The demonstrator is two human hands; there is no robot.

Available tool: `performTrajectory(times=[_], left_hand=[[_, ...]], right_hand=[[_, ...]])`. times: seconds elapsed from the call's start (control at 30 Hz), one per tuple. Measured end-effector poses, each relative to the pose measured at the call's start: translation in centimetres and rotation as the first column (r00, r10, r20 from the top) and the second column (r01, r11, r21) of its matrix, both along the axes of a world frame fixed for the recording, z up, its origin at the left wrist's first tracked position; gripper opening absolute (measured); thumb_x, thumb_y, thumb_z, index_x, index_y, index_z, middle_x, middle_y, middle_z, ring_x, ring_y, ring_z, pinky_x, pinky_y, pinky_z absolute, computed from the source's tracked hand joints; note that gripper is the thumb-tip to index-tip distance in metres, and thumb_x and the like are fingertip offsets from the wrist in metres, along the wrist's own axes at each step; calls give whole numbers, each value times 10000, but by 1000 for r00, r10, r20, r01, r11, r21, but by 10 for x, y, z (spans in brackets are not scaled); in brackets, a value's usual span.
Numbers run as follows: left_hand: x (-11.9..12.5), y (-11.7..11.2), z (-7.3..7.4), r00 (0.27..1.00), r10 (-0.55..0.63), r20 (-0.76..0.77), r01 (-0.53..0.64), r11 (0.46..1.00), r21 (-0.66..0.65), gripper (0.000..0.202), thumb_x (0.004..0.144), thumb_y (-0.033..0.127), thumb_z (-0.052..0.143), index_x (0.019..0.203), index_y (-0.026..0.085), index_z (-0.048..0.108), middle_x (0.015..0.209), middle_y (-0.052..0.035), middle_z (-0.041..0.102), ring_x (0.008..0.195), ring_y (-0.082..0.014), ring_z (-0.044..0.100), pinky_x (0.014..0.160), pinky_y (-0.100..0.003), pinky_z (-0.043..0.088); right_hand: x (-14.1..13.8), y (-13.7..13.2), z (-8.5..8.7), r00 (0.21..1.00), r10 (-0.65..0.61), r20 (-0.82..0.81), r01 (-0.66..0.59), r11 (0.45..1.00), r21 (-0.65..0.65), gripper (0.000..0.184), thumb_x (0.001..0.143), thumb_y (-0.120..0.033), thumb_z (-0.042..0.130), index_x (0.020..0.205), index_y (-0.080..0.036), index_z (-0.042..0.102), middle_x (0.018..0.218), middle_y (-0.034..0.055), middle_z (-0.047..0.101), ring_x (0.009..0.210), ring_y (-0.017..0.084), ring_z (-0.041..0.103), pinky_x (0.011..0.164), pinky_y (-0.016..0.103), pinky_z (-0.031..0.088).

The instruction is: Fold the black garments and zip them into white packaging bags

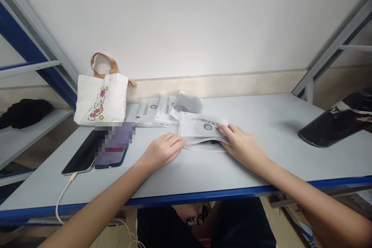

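Observation:
A white printed plastic packet (200, 127) lies on top of a thin stack in the middle of the grey table (221, 166). My right hand (242, 145) rests on its right side, fingers stretched flat over the packet. At the stack's left corner my left hand (162, 151) has its fingers curled and pinched on the edge of the packets. Behind them lie more white printed packets (158, 110) and a packet with a dark grey item inside (187, 104).
A white cartoon tote bag (100, 99) stands at the back left. Two phones (95, 151) lie left of my hands, one on a white cable (62, 197). A black object (328, 128) lies at the right. Dark cloth (24, 112) sits on a side shelf.

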State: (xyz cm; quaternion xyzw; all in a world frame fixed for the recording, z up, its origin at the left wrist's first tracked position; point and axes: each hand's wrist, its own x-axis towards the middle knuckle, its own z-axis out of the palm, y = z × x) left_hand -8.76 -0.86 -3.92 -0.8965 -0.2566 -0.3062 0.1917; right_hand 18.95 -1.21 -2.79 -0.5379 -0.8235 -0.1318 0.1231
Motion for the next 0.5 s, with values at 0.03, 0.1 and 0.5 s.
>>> performTrajectory(times=[0.03,0.1,0.5], left_hand=[[1,0,0,1000,-10,22,10,1000,1,184,821,66,479,929,157,596,822,-25,657,780,-141,601,659,-248,501],[3,-2,0,997,-13,74,12,1000,14,168,818,79,504,928,161,601,820,-18,658,766,-130,599,662,-240,499],[0,-2,6,995,27,96,-38,993,115,114,809,124,561,887,180,620,777,5,665,724,-123,604,657,-243,479]], right_hand=[[-1,1,0,999,-28,27,28,999,19,325,848,-202,490,1173,-197,480,958,82,581,802,239,590,539,303,433],[-1,5,-1,999,-41,33,40,998,41,309,837,-175,487,1145,-183,492,958,84,584,780,238,590,556,313,432],[-16,-29,21,910,412,-53,-393,894,216,500,877,-381,526,1315,-171,407,1290,155,468,1190,271,428,945,422,381]])
